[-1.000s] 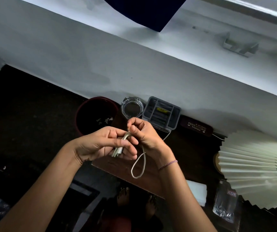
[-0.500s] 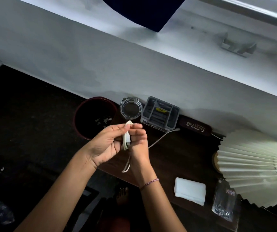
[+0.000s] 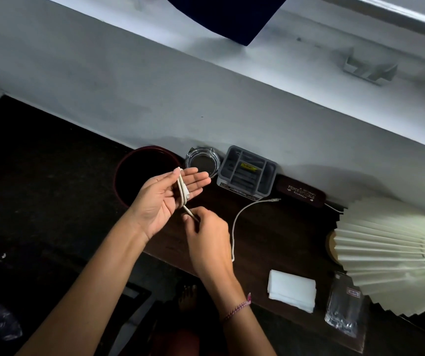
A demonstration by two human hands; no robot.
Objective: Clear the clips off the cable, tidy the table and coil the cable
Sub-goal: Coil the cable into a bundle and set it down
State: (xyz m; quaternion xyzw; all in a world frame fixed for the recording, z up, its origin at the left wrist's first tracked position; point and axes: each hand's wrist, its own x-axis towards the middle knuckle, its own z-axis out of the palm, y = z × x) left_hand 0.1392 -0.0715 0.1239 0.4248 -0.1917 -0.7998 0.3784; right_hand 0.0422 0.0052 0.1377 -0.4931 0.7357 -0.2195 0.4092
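A white cable (image 3: 234, 228) runs from my hands across the dark table (image 3: 278, 242), its plug end lying near the grey organiser. My left hand (image 3: 166, 199) is held palm up with fingers straight, and a loop of the cable with a connector lies wound around those fingers. My right hand (image 3: 206, 237) is just below it, pinching the cable where it leaves the loop. I see no clips on the visible stretch of cable.
Along the wall stand a dark red bowl (image 3: 139, 170), a glass ashtray (image 3: 201, 163), a grey compartment organiser (image 3: 247, 173) and a brown spectacle case (image 3: 301, 195). A pleated paper lampshade (image 3: 391, 255), a white tissue stack (image 3: 292, 294) and a clear packet (image 3: 345, 307) sit to the right.
My left hand has opened flat with the cable loop around its fingers. My right hand dropped below it, drawing the cable down; the free end now lies stretched out on the table.
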